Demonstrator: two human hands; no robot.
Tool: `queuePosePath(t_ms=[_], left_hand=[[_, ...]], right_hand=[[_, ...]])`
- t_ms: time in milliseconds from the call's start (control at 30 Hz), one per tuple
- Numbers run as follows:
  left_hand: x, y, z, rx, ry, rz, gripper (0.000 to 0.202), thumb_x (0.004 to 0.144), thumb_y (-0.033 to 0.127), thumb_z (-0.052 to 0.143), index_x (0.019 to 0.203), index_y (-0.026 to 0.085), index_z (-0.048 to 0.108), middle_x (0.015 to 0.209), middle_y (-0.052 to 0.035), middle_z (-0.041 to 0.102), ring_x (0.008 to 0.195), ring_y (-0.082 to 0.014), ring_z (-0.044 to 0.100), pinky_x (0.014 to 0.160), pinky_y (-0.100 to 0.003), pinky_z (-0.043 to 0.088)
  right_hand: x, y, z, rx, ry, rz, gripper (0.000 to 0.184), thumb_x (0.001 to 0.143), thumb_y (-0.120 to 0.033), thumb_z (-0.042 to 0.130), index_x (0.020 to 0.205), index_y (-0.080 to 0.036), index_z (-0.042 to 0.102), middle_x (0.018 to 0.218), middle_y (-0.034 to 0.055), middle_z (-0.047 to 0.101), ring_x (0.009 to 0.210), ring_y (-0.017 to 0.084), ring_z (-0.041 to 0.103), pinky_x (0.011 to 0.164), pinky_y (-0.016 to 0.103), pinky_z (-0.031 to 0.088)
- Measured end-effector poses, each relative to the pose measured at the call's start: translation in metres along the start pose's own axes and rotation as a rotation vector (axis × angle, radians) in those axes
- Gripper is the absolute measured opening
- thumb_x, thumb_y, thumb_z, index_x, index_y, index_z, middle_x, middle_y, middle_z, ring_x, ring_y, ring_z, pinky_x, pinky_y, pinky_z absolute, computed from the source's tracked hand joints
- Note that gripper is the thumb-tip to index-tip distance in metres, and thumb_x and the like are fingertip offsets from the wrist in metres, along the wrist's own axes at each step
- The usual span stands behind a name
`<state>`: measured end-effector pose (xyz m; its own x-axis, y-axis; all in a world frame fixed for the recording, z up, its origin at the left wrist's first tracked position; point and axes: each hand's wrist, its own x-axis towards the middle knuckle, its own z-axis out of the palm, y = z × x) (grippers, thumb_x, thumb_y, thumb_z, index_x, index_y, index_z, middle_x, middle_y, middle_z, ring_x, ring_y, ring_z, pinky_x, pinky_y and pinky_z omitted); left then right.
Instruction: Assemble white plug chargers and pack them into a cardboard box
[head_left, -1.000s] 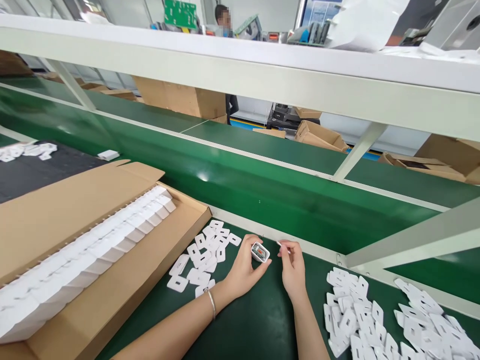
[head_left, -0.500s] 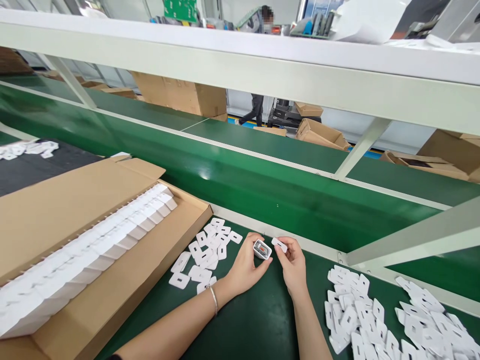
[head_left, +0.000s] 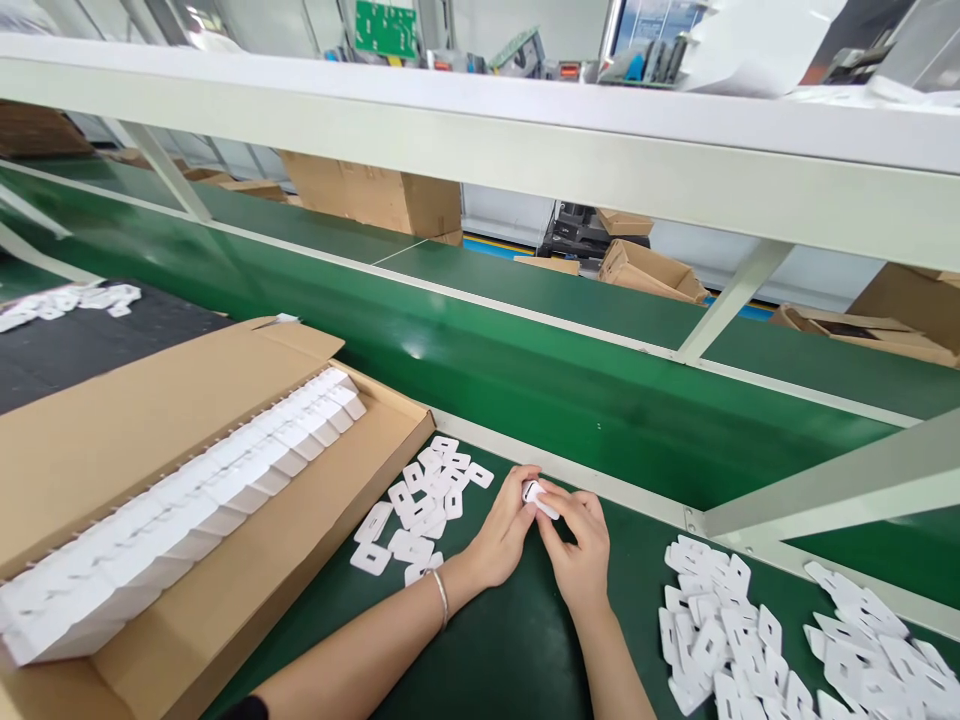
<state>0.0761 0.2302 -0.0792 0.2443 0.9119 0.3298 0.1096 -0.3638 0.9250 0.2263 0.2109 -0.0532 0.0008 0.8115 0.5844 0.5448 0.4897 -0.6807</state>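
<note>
In the middle of the green bench, my left hand (head_left: 501,532) is closed around a small white plastic housing, now mostly hidden by the fingers. My right hand (head_left: 581,545) pinches a small white slotted cover plate (head_left: 535,492) against the housing's open end. Whether the plate is seated cannot be made out. Left of my hands lies a loose heap of similar white plates (head_left: 424,508) with rectangular cutouts. More white slotted plates (head_left: 709,620) are heaped to the right, with another pile (head_left: 874,640) beyond them.
An open cardboard box (head_left: 300,545) on the left holds a long row of white folded dividers (head_left: 202,500). A pale metal rail (head_left: 637,508) edges the bench. Slanted supports (head_left: 739,300) carry a shelf (head_left: 480,110) above. White pieces lie on a black surface (head_left: 97,345) at far left.
My hands have come together. The cover plate, held apart beside the housing before, is now against its open end, and the dark and orange contents are covered. A distant person has left view.
</note>
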Motion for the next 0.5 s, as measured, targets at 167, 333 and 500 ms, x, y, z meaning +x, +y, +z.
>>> queuePosePath(t_ms=[167, 333, 500], left_hand=[[0.007, 0.006, 0.0, -0.042, 0.077, -0.019, 0.033, 0.113, 0.039, 0.031, 0.137, 0.025, 0.048, 0.13, -0.0107, 0.06, 0.124, -0.0229, 0.059, 0.11, -0.043, 0.05], [0.006, 0.012, -0.002, -0.004, 0.128, 0.057, 0.034, 0.113, 0.04, 0.029, 0.128, 0.025, 0.055, 0.122, -0.0108, 0.059, 0.116, -0.024, 0.059, 0.103, -0.044, 0.052], [0.0, 0.016, -0.002, 0.087, 0.073, 0.219, 0.038, 0.113, 0.037, 0.027, 0.132, 0.026, 0.058, 0.124, -0.012, 0.054, 0.118, -0.0251, 0.057, 0.103, -0.045, 0.052]], right_hand=[[0.0, -0.004, 0.002, -0.022, -0.03, -0.051, 0.023, 0.098, -0.028, 0.067, 0.116, -0.034, 0.08, 0.126, 0.006, 0.077, 0.097, 0.027, 0.066, 0.085, 0.048, 0.058], [-0.006, -0.003, 0.004, 0.099, -0.009, 0.165, 0.037, 0.104, -0.041, 0.053, 0.135, -0.027, 0.069, 0.123, 0.0119, 0.071, 0.097, 0.025, 0.069, 0.077, 0.038, 0.058], [-0.01, 0.003, 0.01, 0.31, -0.151, 0.377, 0.044, 0.107, -0.053, 0.042, 0.127, -0.024, 0.068, 0.09, 0.0042, 0.071, 0.072, 0.02, 0.065, 0.065, 0.032, 0.054]])
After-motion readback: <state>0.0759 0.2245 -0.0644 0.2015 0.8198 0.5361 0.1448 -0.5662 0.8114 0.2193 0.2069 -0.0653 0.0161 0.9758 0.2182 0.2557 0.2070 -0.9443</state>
